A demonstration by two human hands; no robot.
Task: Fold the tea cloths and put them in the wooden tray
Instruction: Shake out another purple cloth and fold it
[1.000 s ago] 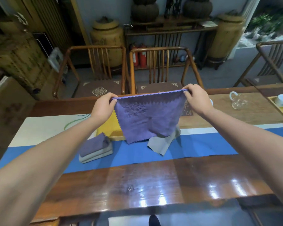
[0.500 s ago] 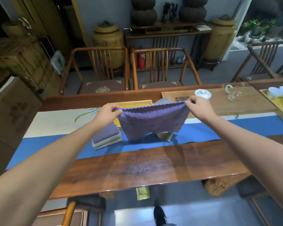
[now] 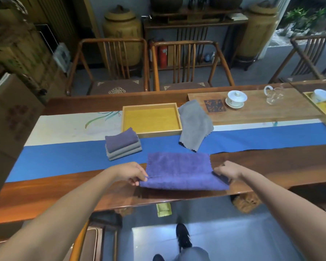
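A: Where's the purple cloth [image 3: 179, 170] rn?
B: Flat on the table [image 3: 64, 193], near edge, far part on the blue runner [image 3: 64, 157]. Near strip looks doubled over, w/ a crease running side to side.
A: Hands?
B: Left hand [image 3: 133, 173] pinches the cloth's left edge at the crease, fingers curled on it. Right hand [image 3: 225, 171] grips the right edge the same way.
A: Other cloths?
B: Folded stack [image 3: 122, 146] on the runner, purple on top, grey under, just beside the wooden tray [image 3: 151, 133] at its front-left corner. One grey cloth [image 3: 195, 125] unfolded, lying loose vs the tray's right side; can't tell if it overlaps the rim.
A: Tray contents?
B: Yellow floor shows, no cloth in it. Lidded cup [image 3: 234, 98] and glass pitcher [image 3: 274, 94] sit well apart to the right.
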